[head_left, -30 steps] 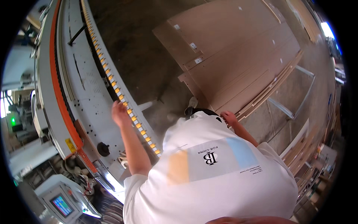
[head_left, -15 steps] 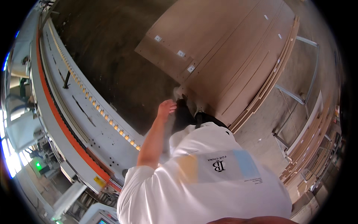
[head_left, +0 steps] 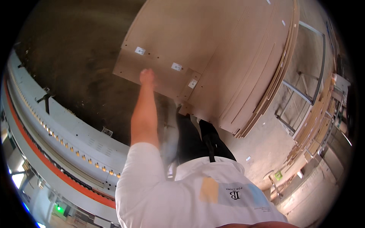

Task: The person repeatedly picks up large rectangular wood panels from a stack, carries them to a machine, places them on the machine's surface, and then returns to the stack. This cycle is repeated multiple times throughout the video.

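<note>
Fingers of the left hand (head_left: pixel 146 77) are curled down onto the near edge of the top brown panel (head_left: pixel 159 74); whether they are wrapped under the edge or only pressed on it cannot be told, since the hand is seen from behind and small. Left arm is stretched fully forward from the white sleeve, so the panel is reached at arm's length. Right hand is not seen anywhere in the view; its state cannot be given.

Top brown panel is laid on a stack of larger brown boards (head_left: pixel 235 57), offset toward the near left corner, its edge overhanging the boards below. That overhang is judged to be why the grip is taken there: a free edge is offered for the fingers. Small white labels (head_left: pixel 176 67) are stuck on the panel faces, one per piece, probably so parts can be told apart. Small drilled holes are seen along the panel.

Stack is kept flat and squared on a low support, edges stepped on the right side, so single sheets can be slid off.

Long white machine bed (head_left: pixel 76 140) with an orange stripe and a row of yellow rollers is run along the left, well apart from the stack, dusty floor (head_left: pixel 76 57) between. Metal rack frame (head_left: pixel 304 98) is stood to the right of the stack.
</note>
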Motion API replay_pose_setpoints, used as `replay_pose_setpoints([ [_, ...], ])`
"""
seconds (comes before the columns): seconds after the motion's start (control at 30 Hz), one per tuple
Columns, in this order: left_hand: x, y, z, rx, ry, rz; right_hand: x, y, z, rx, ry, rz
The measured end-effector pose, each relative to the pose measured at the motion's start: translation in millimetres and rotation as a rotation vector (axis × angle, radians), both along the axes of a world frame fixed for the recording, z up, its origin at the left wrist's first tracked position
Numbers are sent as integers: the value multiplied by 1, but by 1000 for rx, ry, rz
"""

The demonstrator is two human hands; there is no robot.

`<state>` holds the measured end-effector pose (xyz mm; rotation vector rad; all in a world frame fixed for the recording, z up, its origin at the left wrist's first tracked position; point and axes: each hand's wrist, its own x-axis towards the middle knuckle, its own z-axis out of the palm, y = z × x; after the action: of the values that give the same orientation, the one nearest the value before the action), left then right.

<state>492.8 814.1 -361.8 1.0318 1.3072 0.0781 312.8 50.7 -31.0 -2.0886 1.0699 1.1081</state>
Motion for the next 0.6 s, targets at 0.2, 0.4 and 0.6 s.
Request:
replay_pose_setpoints([
  [0.2,127,71,-21,25,304,196,-53,45,28,-116,58,-165],
  [0.4,125,115,-86,57,406,480,-57,41,42,-145,88,-200],
  [0.6,84,108,-61,5,54,382,-81,46,49,-145,109,-270],
])
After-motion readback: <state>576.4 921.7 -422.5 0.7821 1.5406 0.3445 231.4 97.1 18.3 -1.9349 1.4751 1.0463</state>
